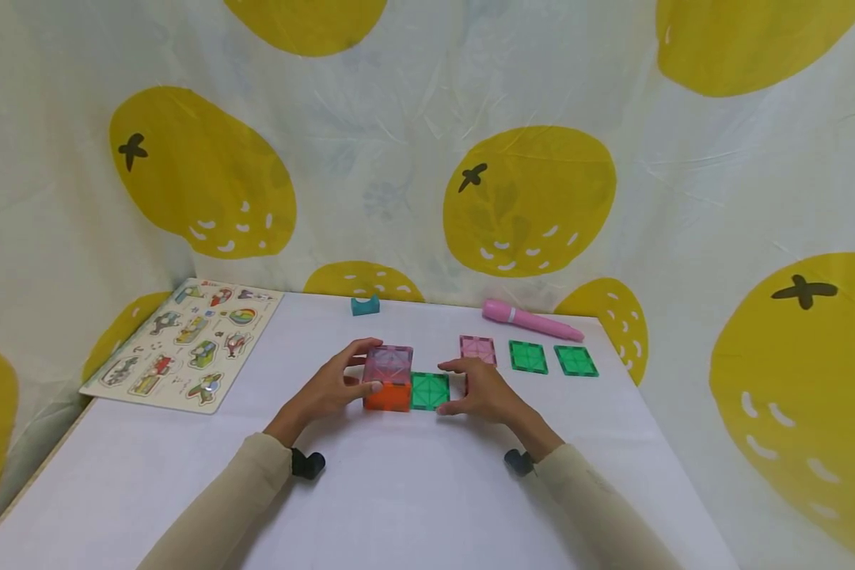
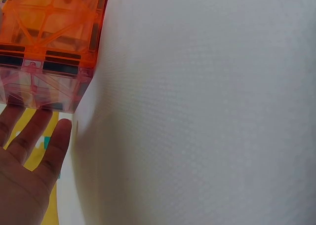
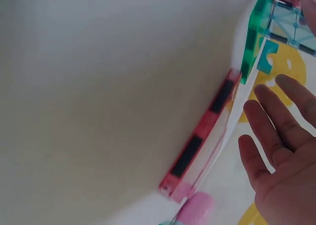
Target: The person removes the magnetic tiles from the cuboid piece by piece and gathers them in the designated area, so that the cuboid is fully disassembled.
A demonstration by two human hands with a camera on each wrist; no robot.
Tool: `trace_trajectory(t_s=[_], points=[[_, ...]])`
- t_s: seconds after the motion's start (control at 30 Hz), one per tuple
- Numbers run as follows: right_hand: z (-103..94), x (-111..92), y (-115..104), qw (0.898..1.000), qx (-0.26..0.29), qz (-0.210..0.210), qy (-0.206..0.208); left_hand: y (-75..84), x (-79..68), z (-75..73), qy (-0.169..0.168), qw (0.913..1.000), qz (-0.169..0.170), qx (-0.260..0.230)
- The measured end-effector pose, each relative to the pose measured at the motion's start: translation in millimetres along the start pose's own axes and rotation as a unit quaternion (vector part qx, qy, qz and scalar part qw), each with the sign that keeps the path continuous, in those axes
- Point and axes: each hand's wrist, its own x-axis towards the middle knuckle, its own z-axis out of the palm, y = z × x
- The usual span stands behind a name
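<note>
Steadying a small cube (image 1: 389, 378) of translucent magnetic tiles near mid-desk: orange front face, pink top, glossy plastic with dark magnet strips along the edges in the left-wrist view.

Left hand (image 1: 331, 388) sits at the cube's 9 o'clock. Grip: thumb on the orange face, fingers curved over the far top edge — holding the cube. In the left-wrist view the fingers (image 2: 29, 136) look fairly straight below the pink edge, so the hold is light.

Green tile (image 1: 429, 390) lies flat on the desk (image 1: 413, 491), touching the cube's base at its 3 o'clock. Square, no long axis. It lies directly at 9 o'clock from the right hand (image 1: 479, 393), which is the nearer hand. Grip of the right hand: released, fingers extended, fingertips at the tile's right edge; contact cannot be confirmed.

Pink tile (image 1: 478, 349) lies just at 12 o'clock of the right hand — thin, flat, ribbed.

Also on the desk: two green tiles (image 1: 528, 356) (image 1: 575, 360) toward 2 o'clock, a pink pen-like cylinder (image 1: 531, 321) behind them, a teal block (image 1: 365, 305) at 12, a picture puzzle board (image 1: 185, 342) at 10. Desk cover is white, finely woven.
</note>
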Motion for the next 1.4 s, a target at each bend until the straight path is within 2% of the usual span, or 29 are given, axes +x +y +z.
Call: trace_trajectory(t_s=[0.2, 0.5, 0.87, 1.17, 1.4], points=[[8.3, 5.5, -7.0, 0.999, -0.032, -0.02, -0.02, 0.2, 0.0, 0.0, 0.0, 1.0, 0.002, -0.001], [17.4, 16.0, -13.6, 0.995, -0.1, -0.021, -0.017, 1.6, -0.8, 0.6, 0.002, 1.0, 0.001, 0.0], [16.9, 12.8, -17.9, 0.988, -0.148, -0.04, 0.021, 2.0, -1.2, 1.1, 0.003, 1.0, -0.006, 0.001], [2.7, 5.9, -14.9, 0.986, -0.161, -0.017, 0.046, -0.8, -0.2, 1.1, 0.004, 1.0, -0.007, 0.006], [-14.5, -7.6, 5.0, 0.986, -0.154, -0.016, 0.069, -1.4, -0.4, 0.0, 0.002, 1.0, -0.004, 0.002]])
